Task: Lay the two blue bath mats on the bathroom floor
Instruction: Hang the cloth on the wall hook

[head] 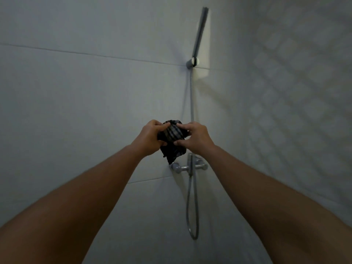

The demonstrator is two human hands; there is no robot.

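Clutching plaid cloth (172, 134): left hand (150, 138), right hand (197, 139), arms outstretched.

Person's limbs, head view: left forearm (85, 197) and right forearm (266, 187) bare along their whole visible length; left hand (150, 139) and right hand (196, 139) bare; finer surface detail lost in dim, blurred light.

A slim grey stick-shaped shower handset (200, 31) is seen slotted upright in a chrome wall holder (192, 62) on a pale large-tiled wall (76, 92), a grey metal hose (191, 96) is looped below a chrome mixer tap (182, 167), and a crumpled dark checked cloth (172, 134) is shown just above that tap.
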